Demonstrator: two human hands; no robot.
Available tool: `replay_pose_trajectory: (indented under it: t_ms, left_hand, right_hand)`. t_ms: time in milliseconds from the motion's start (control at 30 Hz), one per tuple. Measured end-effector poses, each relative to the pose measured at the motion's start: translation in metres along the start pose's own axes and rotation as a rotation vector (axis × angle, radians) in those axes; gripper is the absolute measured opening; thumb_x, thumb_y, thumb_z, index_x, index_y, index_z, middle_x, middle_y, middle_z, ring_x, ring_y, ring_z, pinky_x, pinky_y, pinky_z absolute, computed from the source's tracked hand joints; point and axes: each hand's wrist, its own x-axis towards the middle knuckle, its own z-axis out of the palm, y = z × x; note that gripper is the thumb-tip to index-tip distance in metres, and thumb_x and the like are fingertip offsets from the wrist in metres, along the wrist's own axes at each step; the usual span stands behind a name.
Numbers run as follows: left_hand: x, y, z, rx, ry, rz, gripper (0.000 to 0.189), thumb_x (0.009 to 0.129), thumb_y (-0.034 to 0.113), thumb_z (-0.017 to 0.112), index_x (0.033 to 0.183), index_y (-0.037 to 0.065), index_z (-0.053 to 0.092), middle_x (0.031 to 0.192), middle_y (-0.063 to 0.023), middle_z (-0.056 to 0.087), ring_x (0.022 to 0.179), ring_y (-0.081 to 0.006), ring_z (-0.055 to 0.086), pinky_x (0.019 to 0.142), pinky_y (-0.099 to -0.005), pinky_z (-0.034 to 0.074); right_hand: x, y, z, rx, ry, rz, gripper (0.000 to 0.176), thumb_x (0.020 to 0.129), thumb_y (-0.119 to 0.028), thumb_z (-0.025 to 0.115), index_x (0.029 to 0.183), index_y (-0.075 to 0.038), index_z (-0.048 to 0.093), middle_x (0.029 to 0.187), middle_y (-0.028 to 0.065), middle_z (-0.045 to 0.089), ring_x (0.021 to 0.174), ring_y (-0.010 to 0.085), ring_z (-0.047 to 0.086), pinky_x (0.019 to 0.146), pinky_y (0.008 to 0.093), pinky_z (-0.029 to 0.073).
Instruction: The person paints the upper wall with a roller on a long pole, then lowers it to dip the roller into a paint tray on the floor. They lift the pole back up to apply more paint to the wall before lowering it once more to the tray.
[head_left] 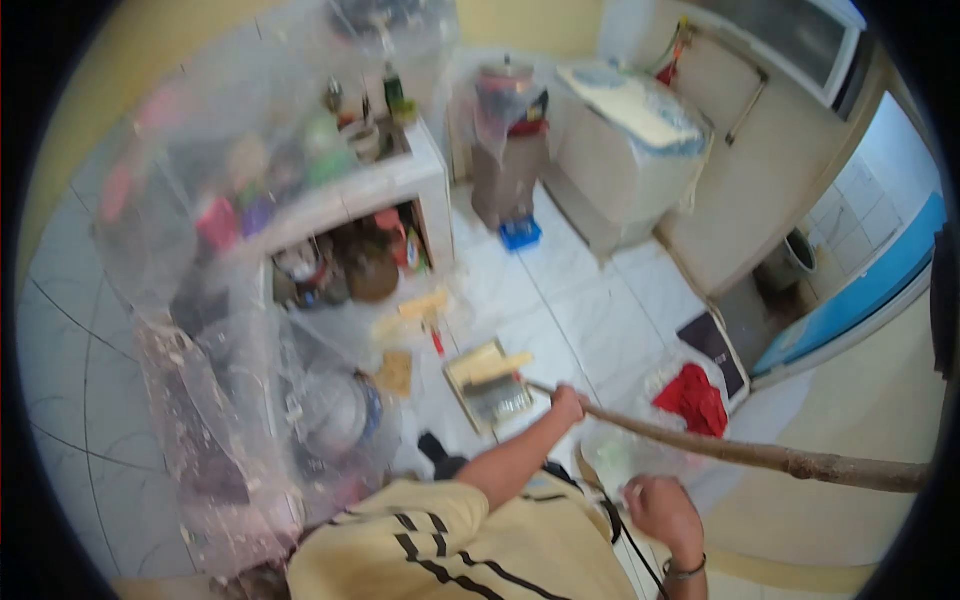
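My left hand (pixel 570 403) is closed around a long wooden pole (pixel 690 437), near its thin end. The pole slants across from the right, where its thicker end lies. Its thin tip reaches over a shallow paint tray (pixel 462 372) on the floor. A grey and pale roller-like piece (pixel 498 397) rests in the tray; its exact form is blurred. My right hand (pixel 662 512), with a band at the wrist, is below the pole and apart from it. Its fingers are loosely curled, and I see nothing in them.
Clear plastic sheeting (pixel 235 370) drapes over the tiled counter (pixel 350 195) at left. A red cloth (pixel 693 400) lies on plastic at right. Behind stand a brown bin (pixel 507 180) and a covered white appliance (pixel 620 160). A blue door (pixel 860 290) opens at right.
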Motion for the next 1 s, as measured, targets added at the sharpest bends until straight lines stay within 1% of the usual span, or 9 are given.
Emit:
replay_pose_trajectory:
  t_ms: [67, 100, 200, 367, 567, 700, 800, 933, 1000]
  left_hand:
    - [0.004, -0.010, -0.003, -0.037, -0.005, -0.003, 0.015, 0.084, 0.020, 0.040, 0.081, 0.008, 0.048, 0.072, -0.0089, 0.051, 0.053, -0.0214, 0.052, 0.042, -0.0332, 0.043]
    - [-0.003, -0.012, -0.006, 0.004, -0.030, -0.007, 0.015, 0.085, 0.018, 0.038, 0.076, 0.008, 0.044, 0.062, -0.0080, 0.045, 0.046, -0.0193, 0.046, 0.039, -0.0318, 0.040]
    - [-0.019, -0.019, -0.013, -0.053, -0.008, -0.058, 0.010, 0.086, 0.016, 0.034, 0.076, 0.012, 0.034, 0.052, -0.0005, 0.033, 0.038, -0.0106, 0.032, 0.034, -0.0242, 0.033]
    - [0.003, -0.030, -0.032, -0.059, 0.036, -0.039, 0.013, 0.087, 0.014, 0.035, 0.078, 0.007, 0.041, 0.056, -0.0059, 0.039, 0.041, -0.0160, 0.037, 0.039, -0.0297, 0.036]
    - [0.017, -0.022, -0.045, -0.088, 0.050, -0.074, 0.007, 0.084, 0.013, 0.034, 0.077, 0.012, 0.033, 0.055, -0.0003, 0.031, 0.040, -0.0106, 0.030, 0.035, -0.0245, 0.030]
    - [0.037, -0.009, -0.051, -0.136, 0.035, -0.107, 0.013, 0.088, 0.016, 0.037, 0.077, 0.012, 0.031, 0.055, 0.0000, 0.031, 0.040, -0.0101, 0.029, 0.035, -0.0245, 0.029]
    - [0.054, -0.002, -0.053, -0.184, 0.006, -0.140, 0.021, 0.094, 0.023, 0.039, 0.077, 0.012, 0.031, 0.055, 0.0001, 0.030, 0.040, -0.0102, 0.028, 0.034, -0.0245, 0.028]
    - [0.073, 0.007, -0.047, -0.248, 0.020, -0.191, 0.027, 0.095, 0.028, 0.041, 0.075, 0.012, 0.032, 0.055, -0.0001, 0.031, 0.040, -0.0108, 0.030, 0.035, -0.0246, 0.029]
    - [0.085, 0.011, -0.047, -0.285, 0.002, -0.221, 0.026, 0.091, 0.028, 0.044, 0.072, 0.012, 0.036, 0.054, -0.0012, 0.036, 0.041, -0.0124, 0.035, 0.036, -0.0248, 0.033]
  right_hand:
    - [-0.007, 0.029, 0.008, 0.264, 0.194, 0.289, 0.019, 0.081, -0.009, 0.069, 0.092, 0.005, 0.063, 0.068, 0.0123, 0.064, 0.058, 0.0169, 0.062, 0.055, 0.0300, 0.049]
    - [-0.009, 0.042, 0.012, 0.687, 0.323, 0.360, 0.041, 0.076, -0.009, 0.074, 0.111, 0.005, 0.057, 0.092, 0.0147, 0.064, 0.062, 0.0193, 0.061, 0.056, 0.0310, 0.051]
    - [-0.008, 0.012, -0.008, 1.244, 0.541, 0.124, 0.051, 0.077, -0.011, 0.075, 0.119, 0.003, 0.050, 0.111, 0.0168, 0.057, 0.066, 0.0203, 0.060, 0.056, 0.0300, 0.052]
    - [-0.004, 0.023, -0.003, 1.135, 0.555, 0.200, 0.036, 0.087, -0.018, 0.064, 0.113, 0.005, 0.053, 0.113, 0.0206, 0.054, 0.070, 0.0200, 0.060, 0.057, 0.0295, 0.052]
    - [0.012, 0.012, -0.013, 1.009, 0.616, 0.259, 0.034, 0.091, -0.029, 0.055, 0.088, 0.005, 0.057, 0.097, 0.0211, 0.060, 0.068, 0.0201, 0.058, 0.050, 0.0267, 0.047]
    - [0.028, 0.001, -0.032, 0.844, 0.690, 0.181, 0.032, 0.082, -0.027, 0.056, 0.074, 0.004, 0.058, 0.083, 0.0194, 0.060, 0.084, 0.0275, 0.057, 0.080, 0.0412, 0.044]
    - [0.046, -0.003, -0.038, 0.852, 0.742, -0.003, 0.029, 0.082, -0.023, 0.055, 0.067, 0.001, 0.052, 0.077, 0.0178, 0.058, 0.082, 0.0256, 0.055, 0.079, 0.0427, 0.043]
    - [0.067, -0.010, -0.040, 1.281, 0.635, -0.126, 0.025, 0.085, -0.019, 0.054, 0.068, -0.006, 0.041, 0.064, 0.0102, 0.049, 0.062, 0.0234, 0.052, 0.073, 0.0434, 0.044]
    - [0.081, -0.007, -0.034, 1.275, 0.642, -0.147, 0.024, 0.087, -0.019, 0.054, 0.070, -0.009, 0.040, 0.057, 0.0060, 0.044, 0.050, 0.0191, 0.046, 0.064, 0.0386, 0.043]
